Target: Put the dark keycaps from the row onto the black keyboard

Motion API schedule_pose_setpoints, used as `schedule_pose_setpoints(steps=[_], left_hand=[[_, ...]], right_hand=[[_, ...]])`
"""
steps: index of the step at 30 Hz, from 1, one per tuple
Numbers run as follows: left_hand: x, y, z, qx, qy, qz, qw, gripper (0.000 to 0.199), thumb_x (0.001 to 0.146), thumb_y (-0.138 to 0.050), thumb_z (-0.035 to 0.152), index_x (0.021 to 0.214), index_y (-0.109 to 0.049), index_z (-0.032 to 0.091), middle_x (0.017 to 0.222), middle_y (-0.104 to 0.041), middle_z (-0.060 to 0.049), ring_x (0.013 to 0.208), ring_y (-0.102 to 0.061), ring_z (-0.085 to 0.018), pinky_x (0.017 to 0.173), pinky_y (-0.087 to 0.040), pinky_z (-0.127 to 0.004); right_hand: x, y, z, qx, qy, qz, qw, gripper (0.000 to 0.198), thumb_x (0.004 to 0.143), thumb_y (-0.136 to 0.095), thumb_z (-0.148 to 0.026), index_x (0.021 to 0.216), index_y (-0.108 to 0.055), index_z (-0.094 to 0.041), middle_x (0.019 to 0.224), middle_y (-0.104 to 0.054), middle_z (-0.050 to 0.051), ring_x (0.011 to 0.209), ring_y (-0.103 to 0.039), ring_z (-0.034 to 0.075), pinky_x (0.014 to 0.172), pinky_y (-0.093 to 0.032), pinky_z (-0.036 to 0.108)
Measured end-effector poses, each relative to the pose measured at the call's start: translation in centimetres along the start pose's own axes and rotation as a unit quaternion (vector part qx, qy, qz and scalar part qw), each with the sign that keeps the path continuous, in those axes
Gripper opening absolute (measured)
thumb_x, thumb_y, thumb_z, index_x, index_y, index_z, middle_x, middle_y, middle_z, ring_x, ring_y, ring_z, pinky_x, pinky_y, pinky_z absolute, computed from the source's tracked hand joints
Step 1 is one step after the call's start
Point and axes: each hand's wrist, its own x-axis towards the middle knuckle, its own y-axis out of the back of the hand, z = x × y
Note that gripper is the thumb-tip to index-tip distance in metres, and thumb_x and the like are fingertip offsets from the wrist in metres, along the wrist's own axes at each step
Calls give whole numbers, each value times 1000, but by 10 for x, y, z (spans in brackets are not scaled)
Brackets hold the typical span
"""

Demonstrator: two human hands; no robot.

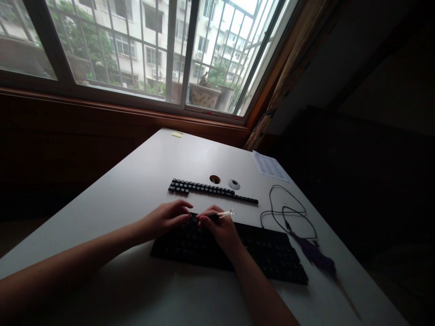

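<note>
A black keyboard (268, 249) lies across the front of the white table, partly covered by my hands and forearms. My right hand (220, 228) is closed around a keycap puller (222, 214), a slim tool with a dark handle and a pale forked end pointing right. Its other end is hidden by my fingers. My left hand (166, 219) hovers at the keyboard's back edge, index finger and thumb apart, the thumb close to my right fingertips. Just beyond, loose black keycaps (200, 187) are lined up in rows on the table.
Behind the keycaps are a round cable hole (215, 179) and its grey cover (234, 184). A coiled cable (272, 212) and a purple feathery thing with a stick (317, 256) lie at right. Printed paper (270, 166) and a yellow sticky note (177, 134) sit near the far edge.
</note>
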Motion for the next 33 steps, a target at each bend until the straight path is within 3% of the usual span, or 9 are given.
schedule_pose_setpoints(steps=[4, 7, 24, 33], left_hand=[[0, -3, 3, -164, 86, -29, 982, 34, 92, -61, 35, 121, -53, 18, 110, -70, -10, 97, -68, -22, 88, -53, -39], [1, -1, 7, -205, 122, -35, 971, 39, 90, -64, 36, 123, -52, 19, 110, -71, -11, 98, -67, -22, 91, -50, -40], [3, 2, 3, -248, 166, -41, 954, 49, 82, -74, 28, 123, -50, 19, 96, -71, -6, 87, -66, -18, 84, -48, -35], [0, 4, -4, -186, 124, -80, 971, 41, 83, -73, 35, 113, -50, 20, 94, -67, -3, 81, -62, -17, 71, -46, -29]], right_hand=[[1, 0, -1, 18, 14, -7, 1000, 21, 87, -68, -41, 90, -76, -22, 81, -62, 2, 71, -62, 15, 67, -51, 28], [1, 0, 0, 5, 20, -7, 1000, 18, 85, -70, -39, 91, -77, -24, 82, -62, 2, 74, -61, 15, 68, -50, 28], [-1, -3, -3, -13, 52, -18, 998, 14, 81, -76, -34, 93, -78, -27, 83, -63, 1, 75, -59, 15, 67, -48, 28], [-1, -1, -5, 23, 33, -20, 999, 15, 80, -77, -35, 92, -79, -27, 82, -62, 1, 76, -60, 16, 68, -50, 29]])
